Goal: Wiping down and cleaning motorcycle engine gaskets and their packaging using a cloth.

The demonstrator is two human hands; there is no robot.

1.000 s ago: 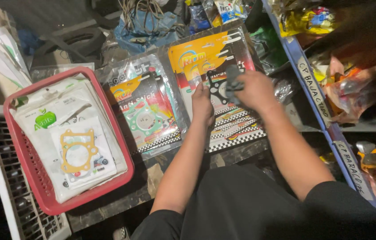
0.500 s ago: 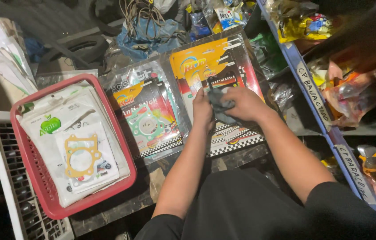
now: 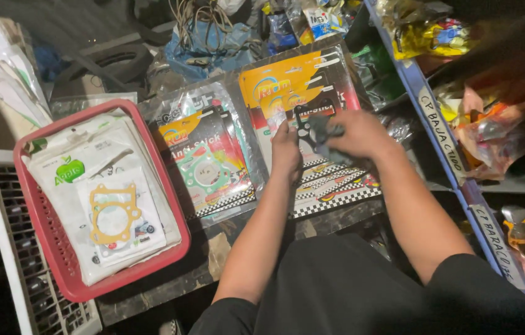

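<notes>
Your right hand (image 3: 361, 133) was curled over a dark crumpled cloth (image 3: 324, 133), fingers closed around it, pressing it down on the large orange-and-black gasket pack (image 3: 303, 93) that lay flat on the worktop (image 3: 213, 248). Your left hand (image 3: 286, 149) rested just beside it on the same pack, fingers held together and pointing away from you, palm down, flat rather than gripping; whether the fingertips also pinched the pack's edge could not be told. The cloth sat between your two hands, touching the right one and near the left. To the left of that pack lay a second, smaller gasket pack (image 3: 210, 164) in clear wrap with a green ring-shaped gasket showing, its edge touching the first. Further left stood a red plastic basket (image 3: 45, 229) filled with white packets, the top one (image 3: 117, 217) showing a tan gasket. A white wire rack (image 3: 2, 248) lay beside the basket at the worktop's left end. On your right ran a blue-edged shelf (image 3: 442, 142) stacked with bagged parts.
</notes>
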